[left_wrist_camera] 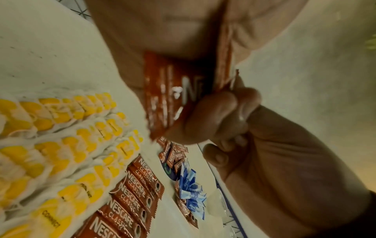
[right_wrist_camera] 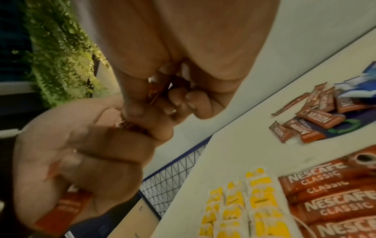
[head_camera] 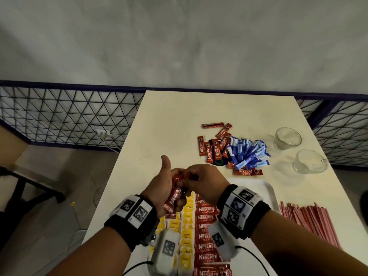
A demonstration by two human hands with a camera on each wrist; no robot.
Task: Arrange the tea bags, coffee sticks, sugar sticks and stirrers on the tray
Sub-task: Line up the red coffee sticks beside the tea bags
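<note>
Above the white tray my two hands meet. My left hand grips a small bundle of red coffee sticks, thumb raised. My right hand pinches the top end of the sticks; in the left wrist view its fingers close on the red sticks. On the tray lie rows of yellow tea bags and a column of red coffee sticks. Loose coffee sticks and blue sugar sticks are heaped beyond the tray. Red stirrers lie to the tray's right.
Two glass cups stand at the table's far right. A dark round item lies under the loose coffee sticks. The cream table has a wire-mesh fence behind it and floor to its left.
</note>
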